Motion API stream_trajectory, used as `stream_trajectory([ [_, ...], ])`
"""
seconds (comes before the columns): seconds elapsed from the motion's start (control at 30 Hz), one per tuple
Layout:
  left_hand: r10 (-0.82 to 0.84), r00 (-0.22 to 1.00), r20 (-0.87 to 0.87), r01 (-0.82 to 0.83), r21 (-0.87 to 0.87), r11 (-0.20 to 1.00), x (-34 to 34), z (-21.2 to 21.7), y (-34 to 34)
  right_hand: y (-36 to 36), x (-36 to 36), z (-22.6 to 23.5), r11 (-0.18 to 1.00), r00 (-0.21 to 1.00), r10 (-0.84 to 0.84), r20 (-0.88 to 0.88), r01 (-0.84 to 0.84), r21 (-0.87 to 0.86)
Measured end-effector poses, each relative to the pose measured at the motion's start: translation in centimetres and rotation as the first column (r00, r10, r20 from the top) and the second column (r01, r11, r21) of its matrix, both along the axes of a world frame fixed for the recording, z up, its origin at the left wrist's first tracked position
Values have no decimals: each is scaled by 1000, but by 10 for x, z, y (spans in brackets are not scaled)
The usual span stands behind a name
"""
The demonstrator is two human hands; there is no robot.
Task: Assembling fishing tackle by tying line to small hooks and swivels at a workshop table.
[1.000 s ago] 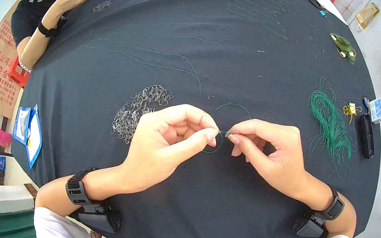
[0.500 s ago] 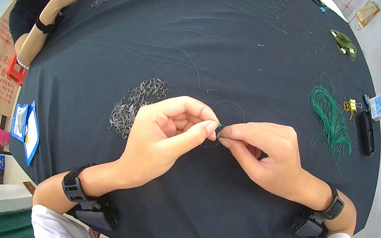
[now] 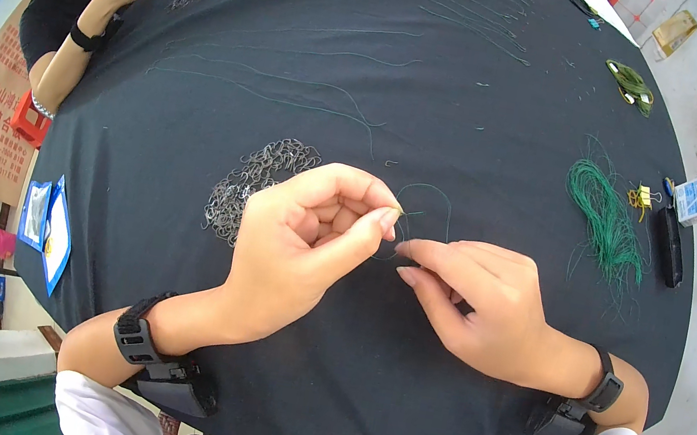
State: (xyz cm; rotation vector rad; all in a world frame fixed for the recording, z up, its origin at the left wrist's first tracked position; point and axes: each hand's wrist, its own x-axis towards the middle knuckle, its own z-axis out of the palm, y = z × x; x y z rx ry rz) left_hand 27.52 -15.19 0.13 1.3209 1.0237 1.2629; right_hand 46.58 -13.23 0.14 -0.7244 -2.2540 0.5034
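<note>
1. Green thread (image 3: 429, 186) loops from my left fingertips over the dark-clothed worktop (image 3: 423, 433).
2. My left hand (image 3: 309, 229) pinches it between thumb and forefinger.
3. My right hand (image 3: 482, 300) has thumb and forefinger slightly parted; whether it touches thread, I cannot tell.
4. The hook heap (image 3: 245, 185) lies beside my left hand.
5. One loose hook (image 3: 391, 163) lies beyond.
</note>
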Motion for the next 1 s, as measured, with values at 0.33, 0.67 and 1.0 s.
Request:
stream_trajectory([
  [0.33, 51, 998, -45, -46, 106, 993, 3, -1, -1, -2, 3, 0, 1000, 1000, -2, 24, 1, 9],
  [0.67, 113, 982, -154, -72, 247, 966, 2, -11, 3, -1, -1, 1, 995, 1000, 23, 15, -25, 94],
  [1.0, 70, 921, -384, 54, 303, 951, -6, -3, 0, -2, 0, 8, 963, 997, -45, 64, 26, 270],
])
